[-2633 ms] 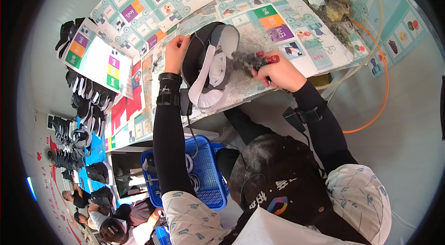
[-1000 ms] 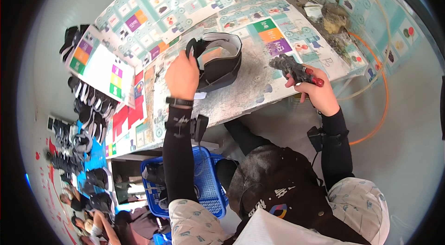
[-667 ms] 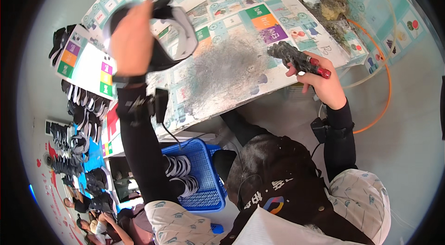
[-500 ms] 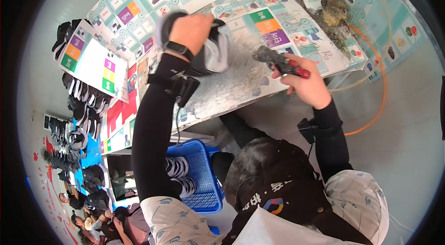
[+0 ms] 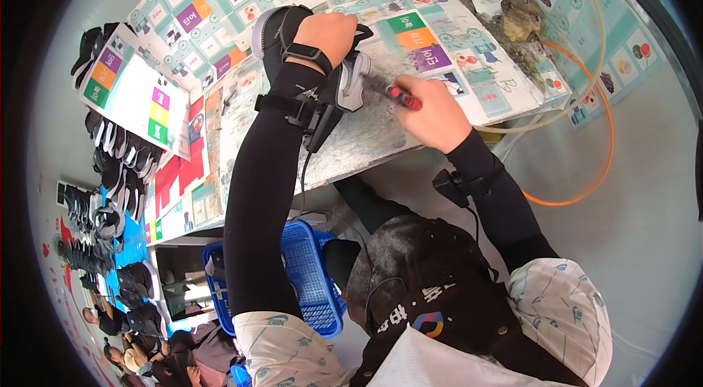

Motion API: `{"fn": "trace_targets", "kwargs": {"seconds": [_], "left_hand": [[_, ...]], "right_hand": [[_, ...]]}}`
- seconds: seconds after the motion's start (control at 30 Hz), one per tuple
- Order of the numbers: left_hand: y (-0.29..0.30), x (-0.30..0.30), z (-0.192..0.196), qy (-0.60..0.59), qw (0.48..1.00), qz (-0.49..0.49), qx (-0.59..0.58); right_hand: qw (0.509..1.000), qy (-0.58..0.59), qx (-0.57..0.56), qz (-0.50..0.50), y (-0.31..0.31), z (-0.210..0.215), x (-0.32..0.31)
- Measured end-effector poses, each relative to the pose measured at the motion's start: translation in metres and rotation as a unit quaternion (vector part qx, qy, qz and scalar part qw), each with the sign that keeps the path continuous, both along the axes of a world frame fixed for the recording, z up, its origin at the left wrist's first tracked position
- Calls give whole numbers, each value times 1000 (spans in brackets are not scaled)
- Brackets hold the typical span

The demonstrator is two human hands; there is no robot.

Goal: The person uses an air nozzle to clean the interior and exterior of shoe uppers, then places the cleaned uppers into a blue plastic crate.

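Observation:
Over the worktable (image 5: 293, 167), my left hand (image 5: 329, 35) is closed round a black and grey shoe (image 5: 351, 87). Its pale edge shows on the left, and part of it lies behind my wrist. My right hand (image 5: 432, 112) grips a short red-handled tool (image 5: 404, 98) just right of the shoe. The front of the tool is smeared by motion and points at the shoe's grey end; whether they touch I cannot tell. Its exact kind is unclear.
A crusted pot (image 5: 522, 17) stands at the table's far right, with a pale hose (image 5: 604, 28) and an orange hose (image 5: 611, 145) near it. A tilted white board (image 5: 135, 87) is at left. Blue baskets (image 5: 315, 277) sit below; racks of shoes (image 5: 110, 218) and people stand farther left.
My right hand has moved left with the tool, up close to the shoe. My left hand and the shoe have shifted slightly right. The basket's striped shoes are now hidden by my arm.

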State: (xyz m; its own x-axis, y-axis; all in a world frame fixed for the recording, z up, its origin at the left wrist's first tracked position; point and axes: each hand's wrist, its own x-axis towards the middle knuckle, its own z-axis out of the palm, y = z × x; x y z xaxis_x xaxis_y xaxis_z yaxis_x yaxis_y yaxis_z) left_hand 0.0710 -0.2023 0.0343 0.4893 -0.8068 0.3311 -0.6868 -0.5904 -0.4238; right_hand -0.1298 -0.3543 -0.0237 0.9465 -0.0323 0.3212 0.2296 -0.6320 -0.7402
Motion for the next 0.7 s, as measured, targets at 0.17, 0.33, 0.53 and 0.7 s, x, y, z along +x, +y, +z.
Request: {"fn": "trace_targets", "kwargs": {"seconds": [0.17, 0.33, 0.53, 0.7], "left_hand": [[4, -4, 0, -7, 1000, -7, -13], [6, -11, 2, -12, 1000, 5, -6], [13, -23, 0, -25, 999, 13, -25], [19, -48, -7, -25, 998, 43, -28]], "right_hand": [[999, -32, -16, -26, -6, 7, -11], [996, -63, 5, -62, -4, 13, -18], [1000, -7, -27, 9, 3, 8, -22], [999, 6, 10, 45, 0, -2, -21]]}}
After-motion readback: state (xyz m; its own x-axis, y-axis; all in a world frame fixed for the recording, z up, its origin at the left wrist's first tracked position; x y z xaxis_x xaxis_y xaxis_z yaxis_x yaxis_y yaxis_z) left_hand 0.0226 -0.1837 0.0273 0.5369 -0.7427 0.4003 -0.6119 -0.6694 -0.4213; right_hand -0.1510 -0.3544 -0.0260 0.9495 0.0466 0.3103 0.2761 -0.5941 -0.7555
